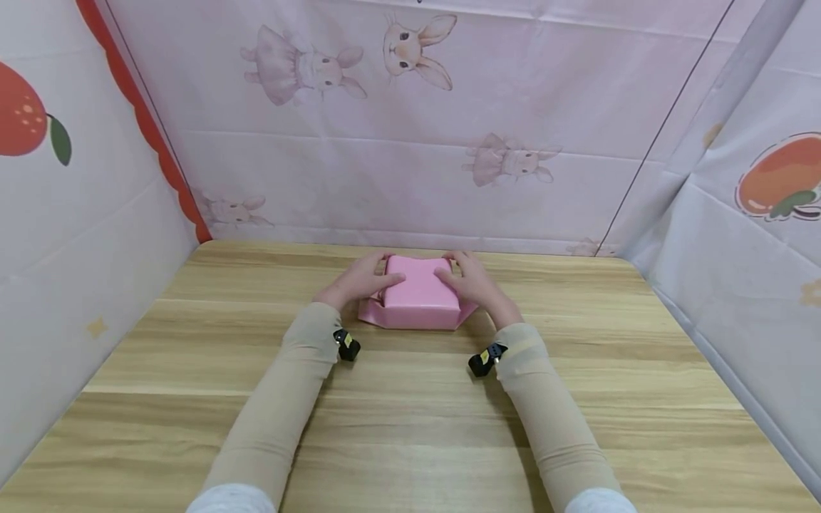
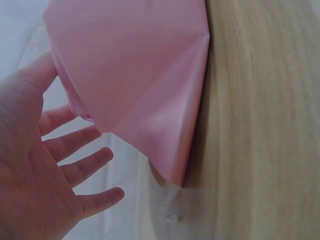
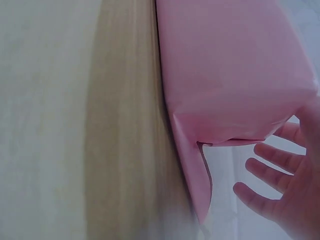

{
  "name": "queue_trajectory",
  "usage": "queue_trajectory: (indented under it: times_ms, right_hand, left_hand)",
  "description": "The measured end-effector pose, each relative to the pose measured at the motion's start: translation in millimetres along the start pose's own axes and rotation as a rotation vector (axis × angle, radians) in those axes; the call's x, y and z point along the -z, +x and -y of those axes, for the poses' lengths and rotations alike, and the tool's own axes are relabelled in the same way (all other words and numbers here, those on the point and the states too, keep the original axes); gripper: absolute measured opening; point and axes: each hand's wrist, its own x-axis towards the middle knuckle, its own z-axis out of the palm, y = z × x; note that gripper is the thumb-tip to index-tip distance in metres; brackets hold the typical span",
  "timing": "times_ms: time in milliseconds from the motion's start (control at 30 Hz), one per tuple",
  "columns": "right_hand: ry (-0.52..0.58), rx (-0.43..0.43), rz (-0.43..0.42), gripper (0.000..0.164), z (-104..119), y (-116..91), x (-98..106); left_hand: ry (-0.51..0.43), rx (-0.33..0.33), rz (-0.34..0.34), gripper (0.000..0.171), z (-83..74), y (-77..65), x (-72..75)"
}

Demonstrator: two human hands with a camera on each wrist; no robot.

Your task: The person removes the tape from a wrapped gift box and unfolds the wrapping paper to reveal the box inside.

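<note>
A box-shaped package wrapped in pink paper [image 1: 420,291] lies on the wooden table in front of me. Loose paper flaps stick out at both its ends, the left flap [image 2: 155,127] and the right flap [image 3: 192,170]. My left hand [image 1: 364,278] grips the left far corner, thumb on top and index finger behind the paper, with the other fingers spread apart. On the opposite side my right hand [image 1: 473,283] holds the right far corner in the same way, its lower fingers away from the paper. Whatever is inside the wrapping is hidden.
The wood-grain table [image 1: 410,434] runs to a rabbit-print cloth wall [image 1: 372,185] close behind the package. Cloth walls also stand at left and right. Each wrist carries a small black camera, the left camera [image 1: 347,345] and the right camera [image 1: 487,359].
</note>
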Motion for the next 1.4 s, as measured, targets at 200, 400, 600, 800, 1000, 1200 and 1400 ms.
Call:
queue_trajectory:
  times_ms: [200,400,600,800,1000,1200,1400]
  right_hand:
    - [0.024,0.008,-0.027,0.039,3.8,-0.6,1.7]
    - [0.023,0.078,-0.082,0.030,8.6,-6.0,2.9]
    - [-0.008,0.157,-0.140,0.024,11.1,-21.0,6.0]
    - [-0.036,0.214,-0.150,0.022,12.7,-42.9,13.8]
    - [-0.101,0.310,-0.137,0.022,15.9,-68.9,22.5]
    - [-0.132,0.408,-0.107,0.020,16.6,-90.9,27.0]
    - [-0.129,0.494,-0.080,0.017,21.5,-110.8,34.3]
  left_hand:
    - [0.060,-0.020,-0.017,0.061,-6.1,-2.5,0.5]
    - [0.218,-0.049,-0.064,0.050,-12.3,-10.0,-2.0]
    - [0.327,-0.089,-0.111,0.048,-17.5,-24.2,-3.5]
    - [0.393,-0.154,-0.155,0.037,-23.5,-43.6,-3.7]
    - [0.464,-0.250,-0.205,0.028,-26.4,-63.5,-4.4]
    - [0.507,-0.330,-0.214,0.022,-30.6,-84.9,-4.4]
    - [0.530,-0.444,-0.257,0.016,-39.2,-102.9,-5.5]
